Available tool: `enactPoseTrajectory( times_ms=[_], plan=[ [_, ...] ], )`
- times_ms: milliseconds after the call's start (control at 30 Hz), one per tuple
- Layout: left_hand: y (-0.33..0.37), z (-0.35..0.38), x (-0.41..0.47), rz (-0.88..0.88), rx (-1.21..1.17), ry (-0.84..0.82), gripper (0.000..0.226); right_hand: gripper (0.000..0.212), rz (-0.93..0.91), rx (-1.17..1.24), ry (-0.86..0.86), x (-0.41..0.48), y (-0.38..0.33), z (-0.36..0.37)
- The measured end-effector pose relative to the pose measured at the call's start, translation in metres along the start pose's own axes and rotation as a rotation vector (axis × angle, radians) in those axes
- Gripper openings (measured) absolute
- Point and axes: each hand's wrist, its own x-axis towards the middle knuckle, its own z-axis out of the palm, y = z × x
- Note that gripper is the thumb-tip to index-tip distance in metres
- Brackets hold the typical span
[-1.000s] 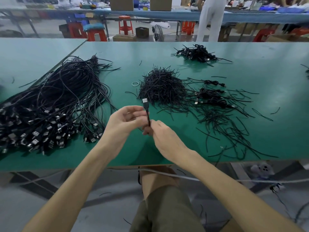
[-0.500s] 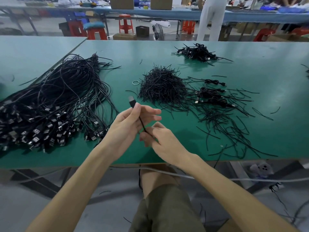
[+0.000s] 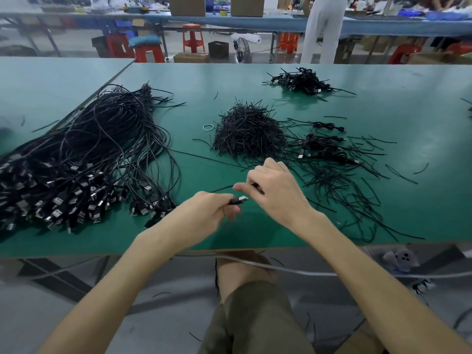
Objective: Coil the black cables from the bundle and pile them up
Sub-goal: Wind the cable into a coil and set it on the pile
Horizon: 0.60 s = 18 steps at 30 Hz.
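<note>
Over the desk point(image 3: 229, 80), near its front edge, the left hand point(image 3: 204, 214) curls its fingers round the plug point(image 3: 241, 200) of a black cable point(image 3: 222, 189); the right hand point(image 3: 277, 192) pinches the cord just beside; light, limp and springy, it likely coils best held at the stiff plug.

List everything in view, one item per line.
cable bundle: one, black, table's left side
held cable: one, black with silver plug, between both hands
tie heap: one, black, table centre
loose ties: many, black, scattered right of heap
coiled cables: a few, black, right of heap
far pile: one, black, back of table
ring: one, pale, left of heap
tables: two, green, seam at left
stools: several, red, floor behind
boxes: two, brown, far bench
left hand: one, grips cable near plug
right hand: one, pinches cable
</note>
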Motion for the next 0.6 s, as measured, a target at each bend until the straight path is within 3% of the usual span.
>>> enactPoseTrajectory(
  times_ms=[133,267,367,500,600],
  plan=[
    [-0.015,0.011,0.01,0.039,-0.003,0.225,0.031,0.053,0.258,0.517,-0.043,0.003,-0.01,-0.005],
    [-0.021,0.019,0.014,0.065,-0.291,0.348,0.028,0.055,0.416,0.906,-0.017,0.008,-0.024,-0.007],
    [-0.016,0.026,0.013,0.088,-0.682,0.286,0.029,0.056,0.432,1.032,-0.009,0.01,-0.031,-0.005],
    [-0.015,0.029,0.012,0.138,-0.834,0.182,0.034,0.055,0.507,1.123,0.019,0.012,-0.033,-0.006],
    [-0.014,0.03,0.014,0.063,-0.97,0.222,0.042,0.053,0.467,1.16,0.009,0.009,-0.036,-0.006]
  ],
)
